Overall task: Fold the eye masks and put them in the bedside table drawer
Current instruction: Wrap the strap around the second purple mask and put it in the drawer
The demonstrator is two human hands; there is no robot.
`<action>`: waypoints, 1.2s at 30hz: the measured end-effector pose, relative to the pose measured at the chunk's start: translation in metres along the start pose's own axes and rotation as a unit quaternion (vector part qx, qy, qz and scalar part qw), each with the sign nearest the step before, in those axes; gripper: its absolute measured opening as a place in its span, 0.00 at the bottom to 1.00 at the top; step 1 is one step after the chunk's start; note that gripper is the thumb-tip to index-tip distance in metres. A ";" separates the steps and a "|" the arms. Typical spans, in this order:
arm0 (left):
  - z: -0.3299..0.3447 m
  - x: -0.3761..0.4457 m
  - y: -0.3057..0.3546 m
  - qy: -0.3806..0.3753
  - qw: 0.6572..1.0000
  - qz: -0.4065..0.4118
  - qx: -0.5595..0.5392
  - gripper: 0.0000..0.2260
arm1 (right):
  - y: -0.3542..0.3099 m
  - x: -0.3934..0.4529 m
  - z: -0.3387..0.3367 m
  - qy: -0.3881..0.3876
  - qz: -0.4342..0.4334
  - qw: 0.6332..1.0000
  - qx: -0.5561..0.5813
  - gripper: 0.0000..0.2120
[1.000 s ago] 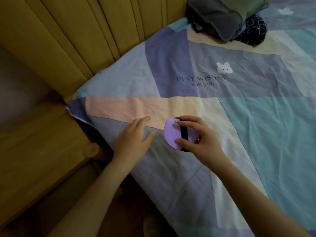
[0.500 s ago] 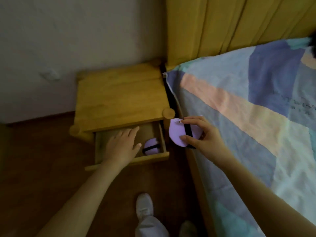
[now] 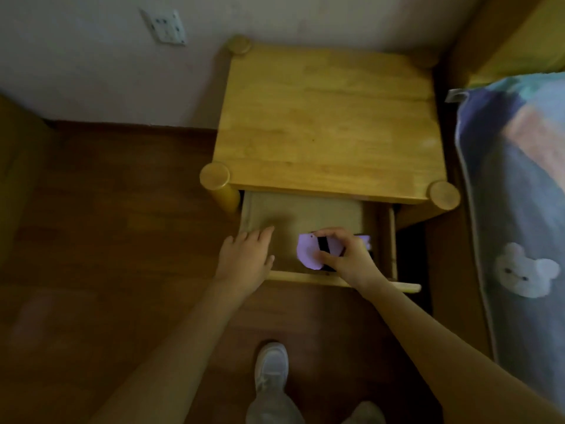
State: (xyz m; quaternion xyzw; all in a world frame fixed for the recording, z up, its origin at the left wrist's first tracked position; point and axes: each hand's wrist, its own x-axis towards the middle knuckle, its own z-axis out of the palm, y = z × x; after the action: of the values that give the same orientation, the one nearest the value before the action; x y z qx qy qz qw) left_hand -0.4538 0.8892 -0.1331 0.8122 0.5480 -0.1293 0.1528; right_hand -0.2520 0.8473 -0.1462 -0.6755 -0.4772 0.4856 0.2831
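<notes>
A bed (image 3: 519,191) with a patchwork cover is sitting to the right of a wooden bedside desk (image 3: 327,123), whose drawer (image 3: 305,214) is standing pulled open. The left hand (image 3: 244,261) is hovering flat, fingers relaxed, over the drawer's left part. The right hand (image 3: 345,255) is pinching a folded purple eye mask (image 3: 308,250) low inside the drawer, beside another purple piece, likely a mask already stored. Releasing this one appears to be what remains.

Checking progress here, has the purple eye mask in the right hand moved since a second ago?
Yes. The purple eye mask, held by the right hand, went from the bed to inside the open drawer.
</notes>
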 end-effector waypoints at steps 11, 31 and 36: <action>0.067 0.064 -0.007 0.007 0.998 0.043 -0.035 0.24 | 0.079 0.088 0.039 -0.114 0.073 0.981 -0.140 0.21; -0.128 0.010 0.026 0.013 0.997 0.074 0.012 0.20 | -0.095 -0.012 -0.091 -0.054 -0.030 0.960 -0.274 0.25; -0.286 -0.051 0.080 0.080 0.986 0.140 0.042 0.21 | -0.220 -0.108 -0.191 0.052 -0.102 0.968 -0.225 0.25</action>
State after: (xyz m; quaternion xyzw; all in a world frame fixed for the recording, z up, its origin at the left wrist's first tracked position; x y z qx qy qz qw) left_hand -0.3857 0.9288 0.1580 0.8944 0.4331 -0.0639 0.0912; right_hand -0.1646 0.8482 0.1516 -0.6937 -0.6252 0.2989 0.1966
